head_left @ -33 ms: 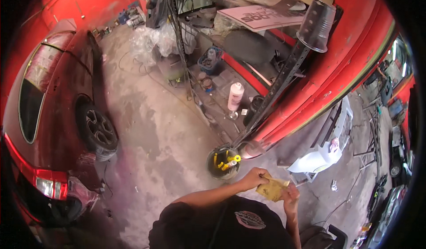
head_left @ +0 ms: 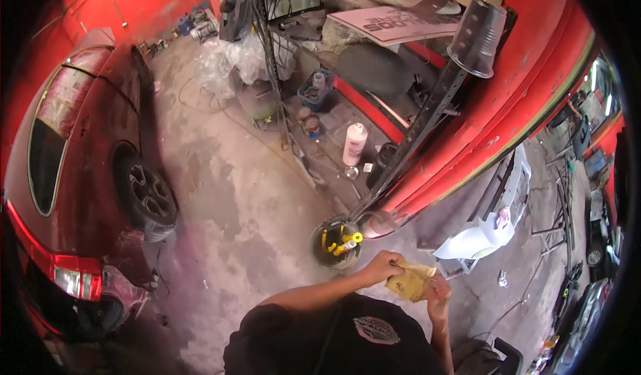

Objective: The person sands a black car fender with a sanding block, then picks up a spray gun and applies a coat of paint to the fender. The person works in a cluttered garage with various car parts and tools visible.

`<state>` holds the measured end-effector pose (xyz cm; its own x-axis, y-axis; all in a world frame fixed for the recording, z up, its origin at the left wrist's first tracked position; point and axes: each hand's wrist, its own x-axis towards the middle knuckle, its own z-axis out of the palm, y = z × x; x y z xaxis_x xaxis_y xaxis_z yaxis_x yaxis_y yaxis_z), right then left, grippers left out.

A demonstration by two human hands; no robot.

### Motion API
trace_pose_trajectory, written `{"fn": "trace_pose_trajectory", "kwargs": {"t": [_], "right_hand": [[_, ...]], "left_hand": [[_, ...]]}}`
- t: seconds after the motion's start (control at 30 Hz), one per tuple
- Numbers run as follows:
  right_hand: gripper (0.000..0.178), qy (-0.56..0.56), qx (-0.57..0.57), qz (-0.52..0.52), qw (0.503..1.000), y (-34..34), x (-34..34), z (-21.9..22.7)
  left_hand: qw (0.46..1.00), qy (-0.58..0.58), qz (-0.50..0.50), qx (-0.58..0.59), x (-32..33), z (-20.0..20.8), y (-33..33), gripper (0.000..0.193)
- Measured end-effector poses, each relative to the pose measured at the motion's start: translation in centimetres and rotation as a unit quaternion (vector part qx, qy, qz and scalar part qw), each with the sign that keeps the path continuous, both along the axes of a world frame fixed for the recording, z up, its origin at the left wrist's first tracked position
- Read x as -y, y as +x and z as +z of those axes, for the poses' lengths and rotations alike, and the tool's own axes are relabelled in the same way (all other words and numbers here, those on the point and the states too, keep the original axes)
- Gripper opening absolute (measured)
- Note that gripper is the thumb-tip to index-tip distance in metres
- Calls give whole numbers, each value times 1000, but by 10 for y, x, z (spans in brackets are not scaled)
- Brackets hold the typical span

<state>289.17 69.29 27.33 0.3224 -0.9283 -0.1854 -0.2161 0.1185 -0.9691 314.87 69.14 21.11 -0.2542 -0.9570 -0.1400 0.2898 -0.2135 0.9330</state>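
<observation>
Between my two hands, in front of my chest, is a creased yellow-tan sheet (head_left: 408, 284) with dark marks; it looks like sandpaper. My left hand (head_left: 382, 269) pinches its upper left edge. The opposite edge is gripped by my right hand (head_left: 438, 291), its fingers curled against the sheet. Just beyond my left hand, a dark bucket (head_left: 319, 258) stands on the floor with yellow-handled tools (head_left: 344, 243) in it.
On the left stands a dark red car (head_left: 87, 148). A shelf rack with a metal post (head_left: 420, 131) holds a white bottle (head_left: 355, 144) and a clear plastic cup (head_left: 477, 38). A white bumper (head_left: 477, 238) rests on a stand to the right. A hose lies across the floor.
</observation>
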Motion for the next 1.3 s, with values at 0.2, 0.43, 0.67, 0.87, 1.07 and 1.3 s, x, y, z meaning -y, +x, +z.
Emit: {"fn": "trace_pose_trajectory", "kwargs": {"t": [0.2,0.43,0.67,0.87,1.07,1.3], "right_hand": [[37,-81,10,10,997,25,-13,28],[35,-46,-47,176,982,7,10,-15],[38,-14,22,5,1000,28,6,13],[37,101,20,-108,989,53,-52,-32],[33,101,17,-91,991,162,-82,-18],[36,161,-13,-207,965,191,-115,-12]], "left_hand": [[971,180,43,-151,-1,8,8,37],[967,240,-77,-39,-30,47,16,38],[919,-46,274,278,79,59,220,34],[578,-273,440,631,212,169,430,45],[505,-270,379,727,328,219,545,59],[512,-313,280,750,414,209,647,37]]}}
